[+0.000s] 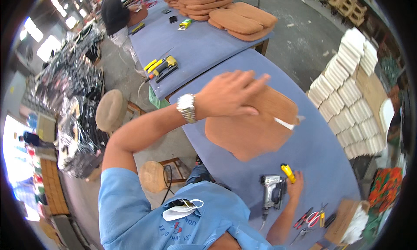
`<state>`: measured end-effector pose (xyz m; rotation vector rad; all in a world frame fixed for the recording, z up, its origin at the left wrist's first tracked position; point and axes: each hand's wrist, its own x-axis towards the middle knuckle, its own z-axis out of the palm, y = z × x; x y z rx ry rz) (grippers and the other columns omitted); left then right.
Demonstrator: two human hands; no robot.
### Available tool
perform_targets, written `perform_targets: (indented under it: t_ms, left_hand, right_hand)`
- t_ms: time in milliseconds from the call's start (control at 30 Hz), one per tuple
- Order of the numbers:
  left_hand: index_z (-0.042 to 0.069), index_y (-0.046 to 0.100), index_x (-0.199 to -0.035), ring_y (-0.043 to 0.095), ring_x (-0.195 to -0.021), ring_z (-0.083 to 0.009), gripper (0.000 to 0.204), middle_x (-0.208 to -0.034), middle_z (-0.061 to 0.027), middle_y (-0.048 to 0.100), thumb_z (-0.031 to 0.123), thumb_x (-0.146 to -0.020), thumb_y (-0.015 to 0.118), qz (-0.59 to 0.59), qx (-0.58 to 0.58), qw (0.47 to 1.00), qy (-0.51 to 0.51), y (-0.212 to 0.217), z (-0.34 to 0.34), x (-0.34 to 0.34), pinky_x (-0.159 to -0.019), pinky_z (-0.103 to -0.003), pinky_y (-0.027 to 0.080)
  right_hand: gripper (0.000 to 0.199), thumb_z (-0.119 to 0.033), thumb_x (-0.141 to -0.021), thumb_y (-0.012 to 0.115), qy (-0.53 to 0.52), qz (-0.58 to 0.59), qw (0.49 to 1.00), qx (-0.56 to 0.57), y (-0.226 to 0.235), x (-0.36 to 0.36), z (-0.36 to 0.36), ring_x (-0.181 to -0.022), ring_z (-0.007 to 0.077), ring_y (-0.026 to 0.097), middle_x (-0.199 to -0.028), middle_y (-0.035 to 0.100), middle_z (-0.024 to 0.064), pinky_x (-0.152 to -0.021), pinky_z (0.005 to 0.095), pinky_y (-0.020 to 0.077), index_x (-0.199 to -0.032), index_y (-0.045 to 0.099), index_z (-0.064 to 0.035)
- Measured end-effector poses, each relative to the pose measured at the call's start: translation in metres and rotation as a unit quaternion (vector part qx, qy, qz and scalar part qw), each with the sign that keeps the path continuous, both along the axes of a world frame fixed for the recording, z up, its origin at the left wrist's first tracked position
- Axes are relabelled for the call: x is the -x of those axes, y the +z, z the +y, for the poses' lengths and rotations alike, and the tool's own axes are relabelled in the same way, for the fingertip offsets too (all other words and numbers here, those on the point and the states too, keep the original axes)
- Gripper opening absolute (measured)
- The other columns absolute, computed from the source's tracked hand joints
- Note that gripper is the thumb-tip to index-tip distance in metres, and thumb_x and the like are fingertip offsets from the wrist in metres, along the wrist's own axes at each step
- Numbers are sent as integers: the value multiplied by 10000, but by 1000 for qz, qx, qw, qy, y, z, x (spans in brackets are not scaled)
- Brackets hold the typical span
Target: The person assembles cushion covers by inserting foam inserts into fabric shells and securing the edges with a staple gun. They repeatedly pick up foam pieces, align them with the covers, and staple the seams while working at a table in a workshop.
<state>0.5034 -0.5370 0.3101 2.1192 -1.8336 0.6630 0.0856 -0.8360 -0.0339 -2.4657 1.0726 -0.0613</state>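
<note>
While your left hand [230, 93] spreads its fingers over the brown cushion [245, 135] beyond the staple gun [272, 191], your right hand [296, 187] grips the yellow knife [287, 172] beside that gun; the cushion looks light, softly padded, best held by opposite edges.

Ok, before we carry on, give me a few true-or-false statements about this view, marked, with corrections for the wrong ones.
1. The left hand is over the brown pad. True.
2. The right hand is empty. False: it holds the yellow cutter.
3. A wristwatch is on the left wrist. True.
4. The silver air tool lies to the left of the right hand. True.
5. The red-handled scissors are inside the cardboard box. False: the red-handled scissors lie beside the cardboard box, on the near blue table.
6. The tall stack of brown cushions stands on the floor. False: the tall stack of brown cushions is on the far blue table.
</note>
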Motion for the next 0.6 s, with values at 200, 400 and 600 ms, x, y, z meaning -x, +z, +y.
perform_targets:
  t_ms: [200,400,600]
  left_hand:
    - [109,385,-1570,625,-994,-285,916,-1270,-155,549,595,-866,713,-34,-19,999,-30,-10,-29,13,-864,-391,571]
    - [89,400,-1549,620,-986,-263,915,-1263,-154,556,585,-857,735,-43,6,999,-26,-15,-28,15,-847,-366,566]
    - [89,401,-1550,614,-957,-257,913,-1228,-143,564,584,-861,738,-38,43,997,-47,-15,-17,15,-838,-371,562]
  right_hand:
    - [545,-143,-778,831,5,-31,999,-14,-29,36,-27,-1378,427,496,-1502,521,238,-1153,480,410,-1288,663,-55]
    - [379,-105,-766,838,-39,26,997,59,-6,18,-6,-1199,400,584,-1235,629,171,-1026,507,478,-1104,672,-53]
    - [373,-157,-802,815,-165,106,972,127,-19,127,-32,-1029,434,630,-1061,659,210,-914,544,513,-1101,654,-3]
